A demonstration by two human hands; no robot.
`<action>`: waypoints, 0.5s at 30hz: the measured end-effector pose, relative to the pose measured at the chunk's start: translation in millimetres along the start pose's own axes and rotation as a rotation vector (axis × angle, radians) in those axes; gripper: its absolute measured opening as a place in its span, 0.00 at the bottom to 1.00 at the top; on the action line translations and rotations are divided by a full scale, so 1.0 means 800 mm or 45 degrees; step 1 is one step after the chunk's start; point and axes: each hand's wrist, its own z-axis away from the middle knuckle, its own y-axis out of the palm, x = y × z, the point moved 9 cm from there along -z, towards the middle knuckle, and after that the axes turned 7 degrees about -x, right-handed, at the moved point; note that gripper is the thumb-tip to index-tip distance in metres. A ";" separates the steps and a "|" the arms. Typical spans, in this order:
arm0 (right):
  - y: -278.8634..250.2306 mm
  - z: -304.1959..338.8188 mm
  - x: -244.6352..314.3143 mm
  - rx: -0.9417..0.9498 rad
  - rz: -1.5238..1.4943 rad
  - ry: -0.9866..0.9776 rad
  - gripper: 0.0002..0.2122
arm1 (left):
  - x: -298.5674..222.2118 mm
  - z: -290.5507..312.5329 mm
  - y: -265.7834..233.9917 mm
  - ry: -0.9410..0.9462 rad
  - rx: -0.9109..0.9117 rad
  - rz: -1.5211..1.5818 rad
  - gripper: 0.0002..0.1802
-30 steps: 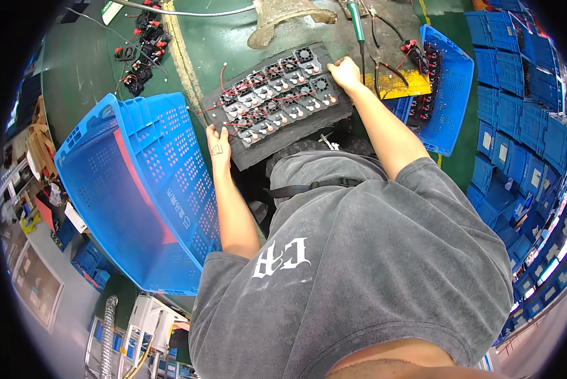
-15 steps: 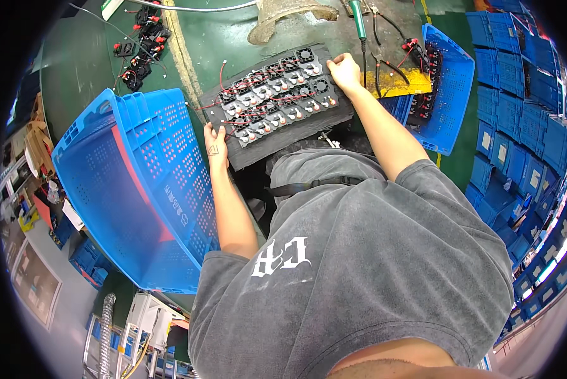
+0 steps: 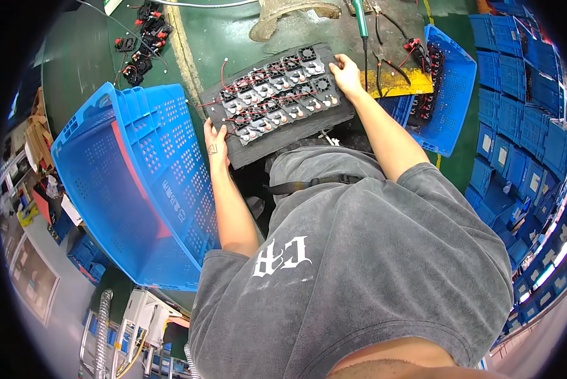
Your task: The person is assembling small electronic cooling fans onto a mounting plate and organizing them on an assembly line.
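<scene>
A black board [image 3: 283,137] lies tilted on the green bench in front of me, its right end farther away. Rows of small black cooling fans [image 3: 307,54] sit on it, each beside a silvery metal part [image 3: 277,117] with a pale, rounded piece. Thin red and black wires run across the fans. My left hand [image 3: 216,144] grips the board's left edge, thumb on top. At the upper right edge, my right hand [image 3: 346,76] holds the same board, its fingers curled at the rim. The undersides of both grips are hidden.
Left of the board stands a large blue crate [image 3: 169,170]. A second blue crate [image 3: 457,95] with wired fans is at the right. Pliers [image 3: 394,65], a green-handled soldering iron [image 3: 361,22], loose fans [image 3: 138,66] and a rough metal piece [image 3: 289,14] lie beyond.
</scene>
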 end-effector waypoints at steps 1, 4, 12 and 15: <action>0.002 -0.001 0.000 0.004 0.000 -0.001 0.16 | -0.001 0.001 0.000 0.000 -0.004 0.001 0.33; 0.004 -0.007 -0.016 0.017 -0.046 0.035 0.18 | -0.010 0.009 0.009 0.009 -0.018 -0.036 0.33; 0.021 -0.004 -0.018 0.223 -0.582 0.256 0.26 | -0.007 0.013 0.003 0.066 -0.045 -0.032 0.34; 0.016 0.008 -0.008 0.334 -0.751 0.339 0.27 | -0.005 0.013 0.003 0.052 -0.039 -0.039 0.34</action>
